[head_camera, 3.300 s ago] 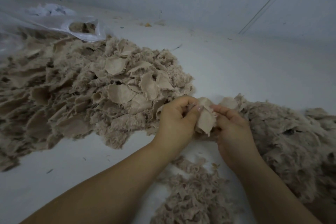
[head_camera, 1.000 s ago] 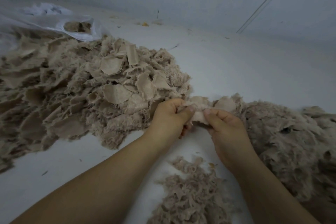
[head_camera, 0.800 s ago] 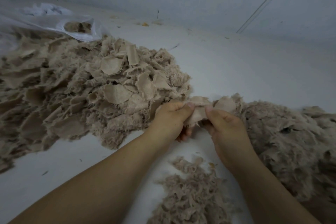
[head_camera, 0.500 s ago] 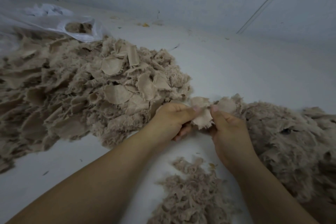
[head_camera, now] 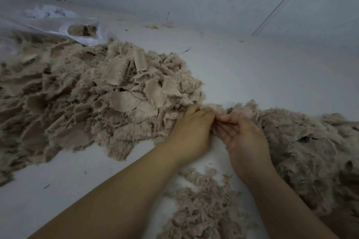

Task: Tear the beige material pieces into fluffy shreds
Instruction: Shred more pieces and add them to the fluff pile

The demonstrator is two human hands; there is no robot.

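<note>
A small beige scrap (head_camera: 216, 107) sits between my two hands, just off the near right edge of the big heap of untorn pieces (head_camera: 93, 95). My left hand (head_camera: 191, 132) lies knuckles up, its fingers curled over the scrap's left end. My right hand (head_camera: 243, 136) is turned palm up, with the fingers (head_camera: 229, 119) bent toward the left hand and meeting it at the scrap; the two hands are together, fingertips touching, though how much of the scrap the right one pinches I cannot tell. The scrap is mostly hidden behind my fingers.

To the right of the heap, a mound of fluffy shreds (head_camera: 310, 151) spreads out behind my right hand and wrist. Nearer to me than the heap, a smaller patch of shreds (head_camera: 204, 207) lies between my forearms. Beyond the heap's far left side, a clear plastic bag (head_camera: 58, 23) holds a little more beige stuff. Everything rests on a pale desk (head_camera: 252, 75) speckled with bits of lint.
</note>
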